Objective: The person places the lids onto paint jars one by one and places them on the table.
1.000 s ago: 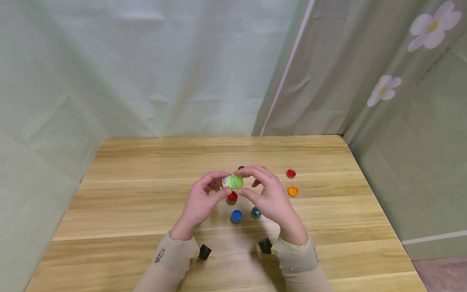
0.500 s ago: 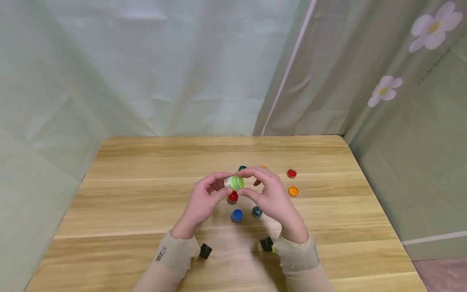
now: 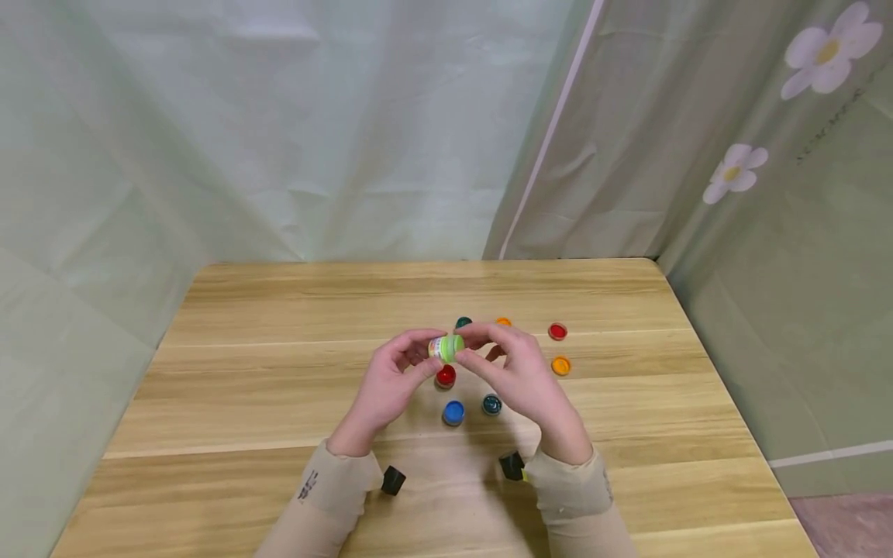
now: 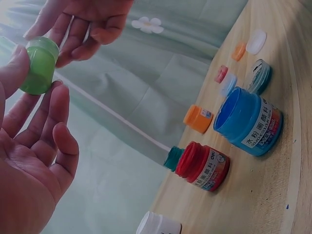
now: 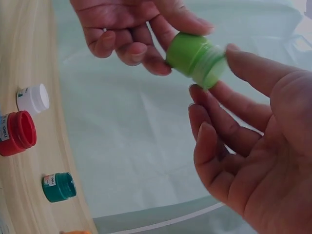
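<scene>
The green jar [image 5: 187, 54] is up above the tabletop [image 3: 279, 387], between both hands; the left hand [image 3: 387, 380] pinches its body, the right hand [image 3: 519, 376] pinches its translucent lid [image 5: 210, 67], which I take to be still on, though how loose I cannot tell; the uncapping looks well along to me; from the green jar, the teal jar [image 5: 58, 188] at one o'clock and the red jar [image 4: 202, 166] and blue jar [image 4: 238, 121] at six stand open; the orange jar [image 4: 197, 118] at two seems so too; a red cap [image 3: 557, 332] and orange cap [image 3: 561, 366] lie near three, a dark cap [image 3: 491, 404] near five; remaining, I judge, are this green one and perhaps the white jar [image 5: 33, 99], whose top I cannot make out.
</scene>
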`<action>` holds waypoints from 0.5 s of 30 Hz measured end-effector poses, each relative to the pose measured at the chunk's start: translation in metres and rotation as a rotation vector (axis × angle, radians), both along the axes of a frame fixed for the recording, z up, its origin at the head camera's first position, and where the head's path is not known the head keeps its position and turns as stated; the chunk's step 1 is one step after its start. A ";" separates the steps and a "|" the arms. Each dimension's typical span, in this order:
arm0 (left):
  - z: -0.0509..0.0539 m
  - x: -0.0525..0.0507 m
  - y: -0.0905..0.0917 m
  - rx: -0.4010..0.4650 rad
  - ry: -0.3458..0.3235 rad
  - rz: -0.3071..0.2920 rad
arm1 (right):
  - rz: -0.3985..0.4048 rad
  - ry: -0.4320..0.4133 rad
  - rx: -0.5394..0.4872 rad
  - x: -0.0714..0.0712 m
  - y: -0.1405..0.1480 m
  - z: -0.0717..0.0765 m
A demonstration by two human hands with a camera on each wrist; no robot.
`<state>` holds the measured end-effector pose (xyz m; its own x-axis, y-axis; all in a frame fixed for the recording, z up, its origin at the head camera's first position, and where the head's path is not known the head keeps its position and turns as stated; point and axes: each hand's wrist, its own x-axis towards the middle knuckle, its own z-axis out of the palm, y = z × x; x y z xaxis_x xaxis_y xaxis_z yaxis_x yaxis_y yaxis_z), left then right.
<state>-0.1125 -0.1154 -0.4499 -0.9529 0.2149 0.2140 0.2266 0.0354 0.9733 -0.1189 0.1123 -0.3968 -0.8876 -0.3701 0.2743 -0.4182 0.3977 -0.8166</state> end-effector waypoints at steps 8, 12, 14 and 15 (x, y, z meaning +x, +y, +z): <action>0.000 -0.001 -0.001 0.028 -0.031 0.005 | 0.096 0.182 0.020 0.001 -0.001 0.000; -0.001 -0.001 -0.001 0.057 -0.055 -0.019 | 0.106 0.198 0.024 0.001 -0.002 -0.001; -0.001 -0.002 -0.001 0.055 -0.064 -0.018 | 0.102 0.195 0.034 0.000 -0.002 -0.002; -0.002 -0.001 -0.001 0.048 -0.064 -0.014 | 0.095 0.194 0.042 0.000 -0.003 -0.003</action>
